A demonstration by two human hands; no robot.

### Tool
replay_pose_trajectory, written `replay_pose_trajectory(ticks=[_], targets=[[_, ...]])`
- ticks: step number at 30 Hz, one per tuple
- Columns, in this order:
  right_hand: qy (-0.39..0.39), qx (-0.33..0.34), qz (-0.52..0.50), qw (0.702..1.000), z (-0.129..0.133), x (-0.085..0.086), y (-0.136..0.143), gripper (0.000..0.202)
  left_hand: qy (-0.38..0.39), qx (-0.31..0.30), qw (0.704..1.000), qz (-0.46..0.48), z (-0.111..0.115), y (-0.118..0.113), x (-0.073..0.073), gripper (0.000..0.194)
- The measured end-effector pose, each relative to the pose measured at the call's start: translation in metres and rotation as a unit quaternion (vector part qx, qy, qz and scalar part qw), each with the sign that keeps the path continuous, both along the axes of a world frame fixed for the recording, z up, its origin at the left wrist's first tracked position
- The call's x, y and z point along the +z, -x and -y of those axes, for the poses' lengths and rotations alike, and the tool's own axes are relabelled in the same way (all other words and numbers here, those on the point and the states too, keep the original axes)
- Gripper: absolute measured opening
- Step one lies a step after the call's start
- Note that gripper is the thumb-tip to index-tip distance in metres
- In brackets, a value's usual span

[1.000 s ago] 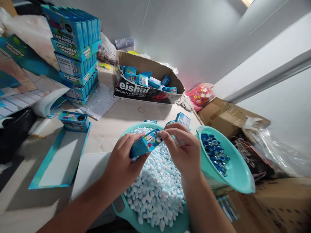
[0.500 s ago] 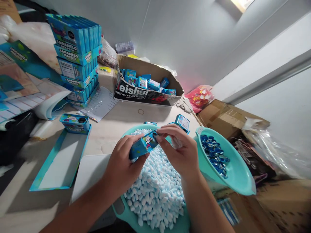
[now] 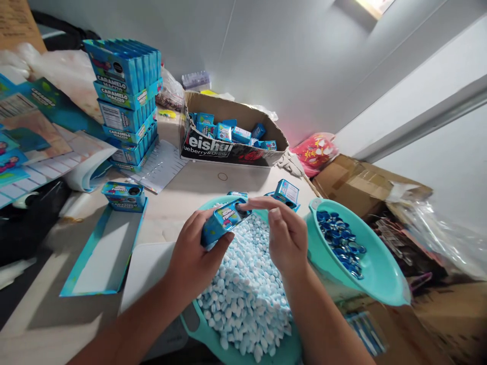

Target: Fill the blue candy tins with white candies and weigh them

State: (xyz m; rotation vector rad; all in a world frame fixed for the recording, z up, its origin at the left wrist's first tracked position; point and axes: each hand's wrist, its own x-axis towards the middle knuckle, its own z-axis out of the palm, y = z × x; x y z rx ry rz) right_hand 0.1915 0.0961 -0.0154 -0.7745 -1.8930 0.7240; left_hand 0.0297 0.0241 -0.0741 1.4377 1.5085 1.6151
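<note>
My left hand (image 3: 192,253) grips a small blue candy box (image 3: 222,221) and holds it tilted above a teal bowl (image 3: 281,350) heaped with pale blue and white candies (image 3: 247,284). My right hand (image 3: 287,235) is at the box's open end, its index finger stretched over the round opening and the other fingers loosely curled; I see nothing held in it. Just right of that hand sits a second teal bowl (image 3: 375,268) of dark blue caps (image 3: 340,243).
A cardboard tray (image 3: 228,149) of small blue boxes stands at the back. A tall stack of blue display cartons (image 3: 127,109) is at the back left. A flat blue tray (image 3: 102,253) with one small box (image 3: 124,195) lies to the left. Brown cartons (image 3: 361,180) sit right.
The box in my left hand has risen a little and tipped further. My right hand's fingers have spread from a pinch at the box's end to one finger laid over the opening.
</note>
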Motion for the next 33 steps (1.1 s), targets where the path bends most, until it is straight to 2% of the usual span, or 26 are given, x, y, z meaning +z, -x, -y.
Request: replay_pose_trajectory(ticks=[3,6,10,13,16,19,22,25,27,30,33], targets=[[0.013,-0.031,-0.055,0.998,-0.004,-0.006,-0.001,0.043,0.002,-0.001,1.000,0.005,0.001,0.000,0.003,0.019],[0.038,-0.037,-0.068,0.996,-0.012,-0.008,0.000,0.048,-0.004,-0.003,1.000,0.021,0.002,0.000,0.005,0.016],[0.083,-0.015,-0.026,0.996,-0.020,-0.009,0.004,0.058,-0.012,-0.004,0.998,0.064,0.006,-0.001,0.004,0.019],[0.102,0.014,0.017,0.995,-0.022,-0.011,0.008,0.064,-0.034,0.008,0.996,0.082,0.008,-0.003,0.003,0.032],[0.107,0.044,0.065,0.991,-0.024,-0.016,0.012,0.075,-0.001,0.014,0.991,0.130,0.007,0.000,0.010,0.035],[0.101,0.063,0.126,0.985,-0.028,-0.023,0.015,0.079,0.012,-0.011,0.993,0.115,0.007,0.019,0.021,0.035],[0.094,0.079,0.203,0.971,-0.034,-0.029,0.013,0.064,-0.012,-0.041,0.999,0.014,0.011,0.055,0.027,0.040],[0.091,0.102,0.260,0.956,-0.038,-0.031,0.009,0.055,0.012,-0.051,0.999,-0.007,0.020,0.090,0.024,0.036],[0.087,0.124,0.285,0.947,-0.039,-0.029,0.004,0.055,0.035,-0.054,0.998,0.008,0.024,0.103,0.019,0.035],[0.086,0.142,0.322,0.932,-0.037,-0.024,-0.005,0.073,0.046,-0.065,0.997,0.021,0.024,0.099,0.014,0.031],[0.086,0.122,0.351,0.924,-0.034,-0.023,-0.013,0.090,0.033,-0.078,0.996,0.020,0.015,0.072,0.016,0.031]])
